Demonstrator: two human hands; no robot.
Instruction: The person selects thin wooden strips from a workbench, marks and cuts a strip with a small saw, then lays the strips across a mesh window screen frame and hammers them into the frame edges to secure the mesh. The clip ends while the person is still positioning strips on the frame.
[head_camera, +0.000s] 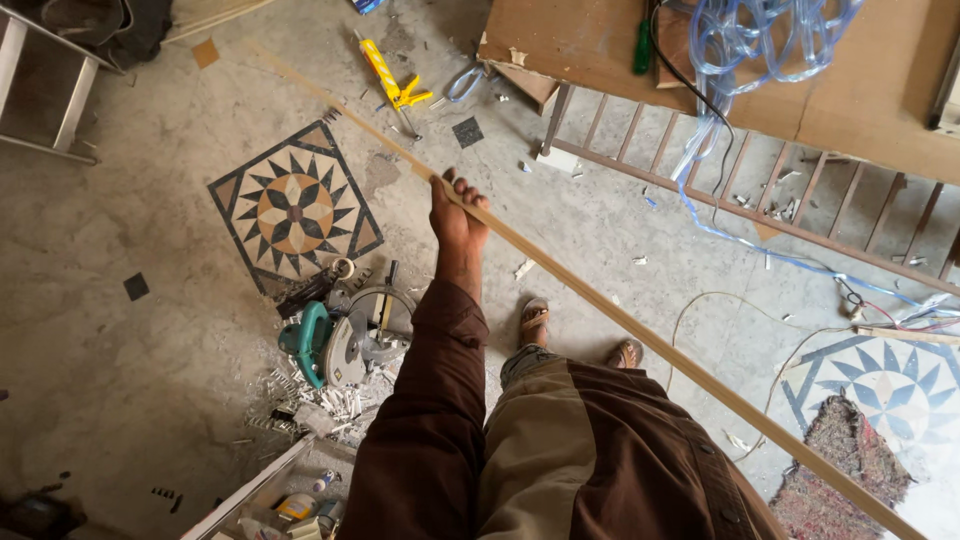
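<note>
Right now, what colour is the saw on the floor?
Teal body with a silver blade guard, seen from the head view.

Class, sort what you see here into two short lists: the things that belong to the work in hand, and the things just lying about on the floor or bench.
In hand:
- left hand, gripping
- long thin pale wooden strip

Lying about:
- teal and silver mitre saw among offcuts
- yellow caulking gun
- coiled clear blue plastic hose on brown wooden bench
- green-handled screwdriver
</note>
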